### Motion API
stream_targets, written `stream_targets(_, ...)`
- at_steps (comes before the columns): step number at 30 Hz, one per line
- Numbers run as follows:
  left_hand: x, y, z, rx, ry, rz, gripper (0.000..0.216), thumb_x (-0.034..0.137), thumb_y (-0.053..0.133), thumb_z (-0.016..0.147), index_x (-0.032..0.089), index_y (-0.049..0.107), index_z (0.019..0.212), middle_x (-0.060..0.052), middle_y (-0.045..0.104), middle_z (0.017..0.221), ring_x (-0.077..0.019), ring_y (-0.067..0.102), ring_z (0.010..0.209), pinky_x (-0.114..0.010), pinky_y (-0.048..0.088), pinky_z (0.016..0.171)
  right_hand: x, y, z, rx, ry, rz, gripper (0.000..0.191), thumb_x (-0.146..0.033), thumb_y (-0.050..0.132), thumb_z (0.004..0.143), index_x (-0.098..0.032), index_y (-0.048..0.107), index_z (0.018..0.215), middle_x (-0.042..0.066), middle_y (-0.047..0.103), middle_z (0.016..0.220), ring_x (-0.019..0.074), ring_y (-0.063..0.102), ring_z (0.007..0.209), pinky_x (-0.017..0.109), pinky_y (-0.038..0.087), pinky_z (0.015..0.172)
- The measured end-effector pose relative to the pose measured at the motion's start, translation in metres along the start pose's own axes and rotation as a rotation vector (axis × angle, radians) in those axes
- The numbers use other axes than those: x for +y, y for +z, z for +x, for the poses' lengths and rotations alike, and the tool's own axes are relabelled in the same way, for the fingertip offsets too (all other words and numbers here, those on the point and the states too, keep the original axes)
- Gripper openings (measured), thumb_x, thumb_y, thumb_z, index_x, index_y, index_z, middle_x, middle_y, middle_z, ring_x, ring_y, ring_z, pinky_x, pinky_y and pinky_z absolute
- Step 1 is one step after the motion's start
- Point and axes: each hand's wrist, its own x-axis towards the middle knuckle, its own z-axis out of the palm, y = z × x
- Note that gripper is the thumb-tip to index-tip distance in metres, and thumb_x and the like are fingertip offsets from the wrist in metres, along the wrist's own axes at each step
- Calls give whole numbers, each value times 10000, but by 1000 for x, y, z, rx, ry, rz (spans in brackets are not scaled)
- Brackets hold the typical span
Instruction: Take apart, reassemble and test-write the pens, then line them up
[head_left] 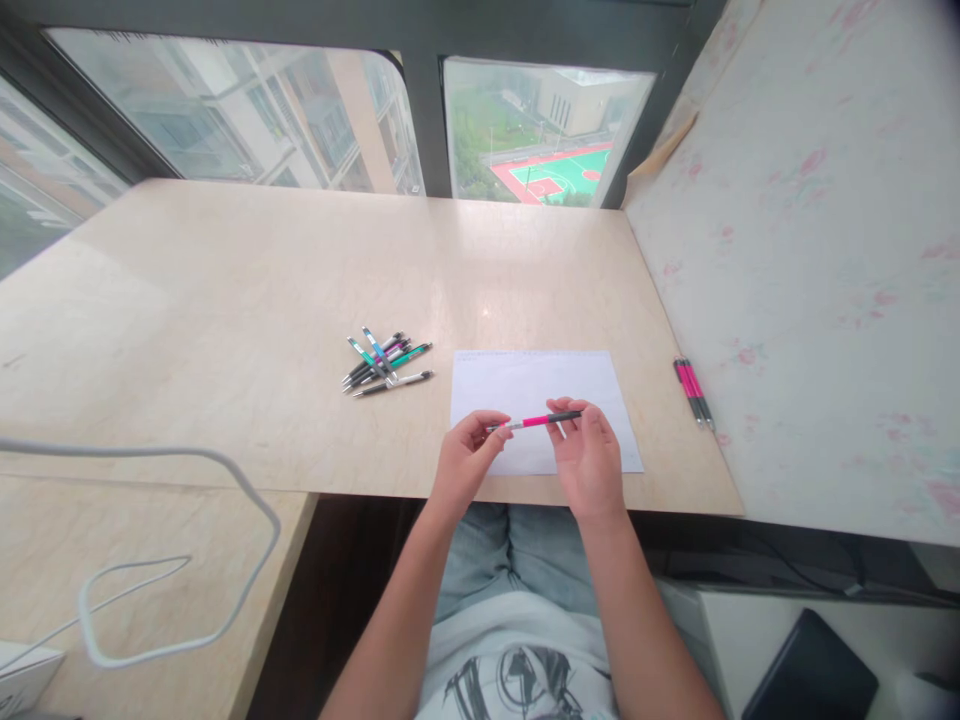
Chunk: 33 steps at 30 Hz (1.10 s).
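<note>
A pink pen with a black grip [536, 421] is held level between both hands, above a white sheet of paper [540, 375]. My left hand [469, 455] pinches its light-coloured end between thumb and fingers. At the dark end, the fingers and thumb of my right hand [589, 455] close on the grip, palm turned partly up. The paper lies under the pen near the table's front edge, with faint marks along its top. Left of the paper is a loose pile of several pens [384, 362] in black, teal, blue and purple.
A few pink and black pens [694, 393] lie side by side at the right, against the flowered wall [795, 260]. A grey-white cable [247, 490] loops over the lower left surface. Windows [540, 130] stand behind the table [262, 270]. A dark flat object [814, 670] sits lower right.
</note>
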Motion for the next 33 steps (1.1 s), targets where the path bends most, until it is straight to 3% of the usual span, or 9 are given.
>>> stream_targets(4,-1,12,-7,-69,234,417,184,354,599,903,236,717,980,-50,713,843,-174,574,678,-309,432,671,-9,10,3,67,123,278,74,-323,646,868,-249,643,877,-24,643,892,135,644,900,338,522,859)
stream_targets(7,-2,18,-12,-117,390,662,193,324,547,935,250,687,1045,-59,702,889,-187,589,721,-324,439,710,-19,9,10,117,181,429,17,-226,622,843,-218,608,848,-43,588,768,89,588,692,263,516,701)
stream_targets(11,-1,21,-16,-167,474,815,226,323,481,970,253,640,1114,-65,669,904,-190,604,749,-314,443,697,-27,3,16,159,191,474,129,-208,559,836,-205,509,717,-100,347,503,69,309,409,211,336,438)
stream_targets(14,1,20,-17,-238,454,792,232,325,458,983,238,612,1133,-64,663,927,-172,597,721,-297,439,664,-28,-1,16,175,154,391,273,-285,509,881,-220,407,635,-112,216,432,84,145,379,230,217,390)
stream_targets(19,4,17,-16,-306,395,715,230,340,457,989,215,609,1109,-62,660,939,-170,597,773,-286,431,686,-30,3,13,120,111,264,421,-415,491,944,-231,309,611,-115,175,406,92,84,387,243,185,396)
stream_targets(28,12,17,-14,-372,234,529,289,388,443,988,187,650,989,-27,647,834,-162,547,758,-278,394,710,-34,10,8,89,130,341,399,-376,496,983,-225,360,640,-125,128,425,91,43,398,222,202,389)
stream_targets(33,14,17,-13,-381,42,291,402,469,456,959,163,669,806,13,501,643,-130,413,618,-257,313,593,-34,11,5,70,103,338,405,-384,464,998,-225,371,637,-121,112,431,96,14,421,221,207,391)
